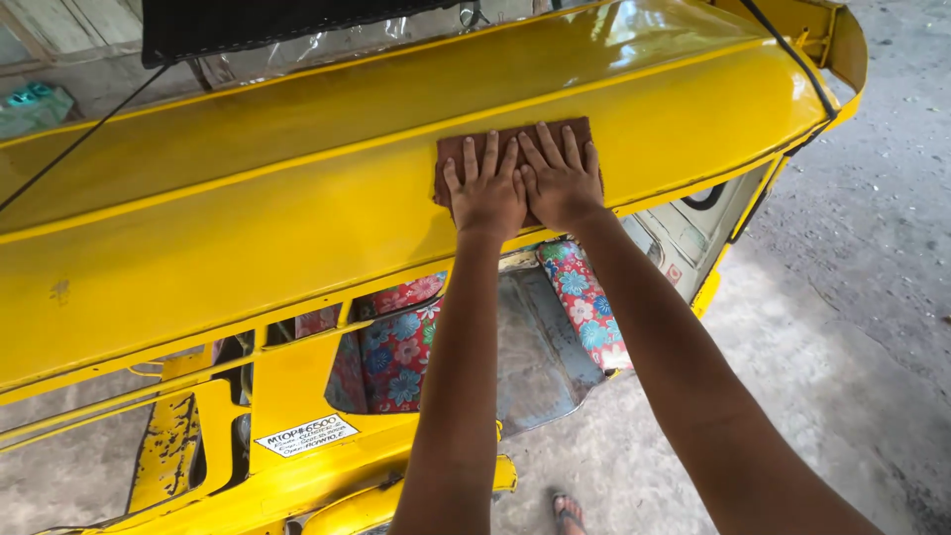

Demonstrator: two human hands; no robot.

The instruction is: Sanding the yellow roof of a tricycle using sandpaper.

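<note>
**Brown cloth pressed flat on a yellow vehicle roof**

Brown cloth (515, 149), a small rectangular pad, lies on the sloping yellow roof (248, 228) of a sidecar-type vehicle, about midway along the roof's length and just above its lower edge. Both hands rest on top of the cloth, side by side and touching at the thumbs. The left hand (485, 193) is open, fingers spread and laid flat, palm down on the cloth's left half. The right hand (562, 178) is likewise open and flat, fingers fanned toward the roof's upper ridge, covering the cloth's right half. Neither hand grips anything; both press the cloth against the painted metal.

Below the roof's lower edge, floral seat cushions (396, 352) in red and blue show inside the cabin, next to a grey metal floor panel (540, 347). A white sticker (306, 434) sits on the yellow frame beneath the roof. A sandalled foot (568, 512) stands on the concrete ground (852, 327) under the roof's right part.
</note>
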